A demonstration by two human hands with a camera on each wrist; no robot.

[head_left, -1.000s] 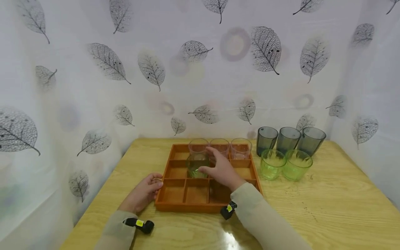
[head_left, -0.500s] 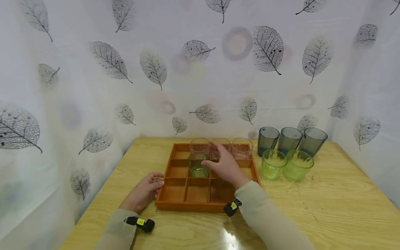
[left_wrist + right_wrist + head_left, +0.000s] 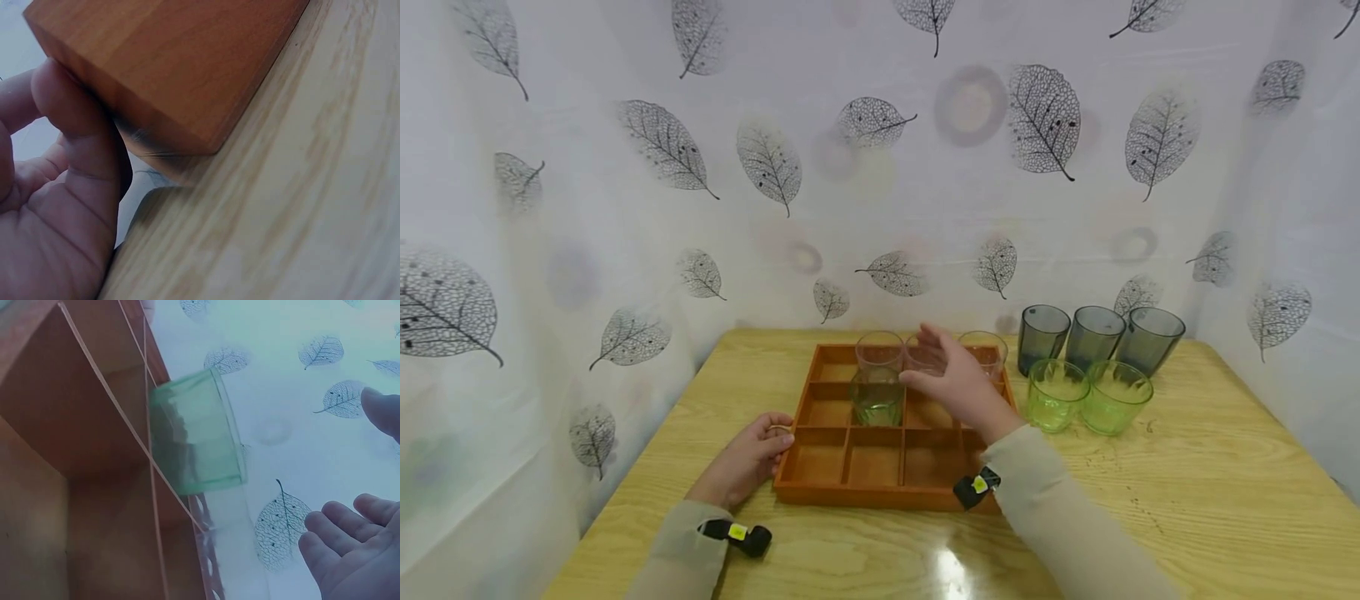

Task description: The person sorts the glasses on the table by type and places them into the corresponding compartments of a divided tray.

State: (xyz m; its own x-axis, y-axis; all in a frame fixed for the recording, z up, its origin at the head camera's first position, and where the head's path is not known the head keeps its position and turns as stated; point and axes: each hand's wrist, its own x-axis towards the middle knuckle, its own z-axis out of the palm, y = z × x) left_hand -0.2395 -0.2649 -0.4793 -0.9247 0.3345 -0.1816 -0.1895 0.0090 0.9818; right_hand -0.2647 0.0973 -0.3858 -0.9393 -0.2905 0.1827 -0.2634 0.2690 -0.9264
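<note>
My left hand (image 3: 747,462) holds the left side of the wooden divided tray (image 3: 876,498), thumb and curled fingers at its wall. In the left wrist view the thumb tip meets the tray's side close to a corner. A light green glass (image 3: 877,408) stands upright in a middle-row compartment, second from the left. My right hand (image 3: 958,383) hovers over the tray, right of that glass, fingers spread and holding nothing. In the right wrist view the green glass (image 3: 197,431) stands apart from the fingers. Three clear glasses (image 3: 880,350) line the back row, partly hidden by the right hand.
Two light green glasses (image 3: 1112,404) stand on the wooden table (image 3: 1217,483) right of the tray. Behind them are three dark grey glasses (image 3: 1042,337). A leaf-patterned white curtain (image 3: 865,200) closes off the back and sides.
My right hand has let go of the green glass and moved right and up, away from it. The glass stays in its compartment. The left hand keeps its place on the tray.
</note>
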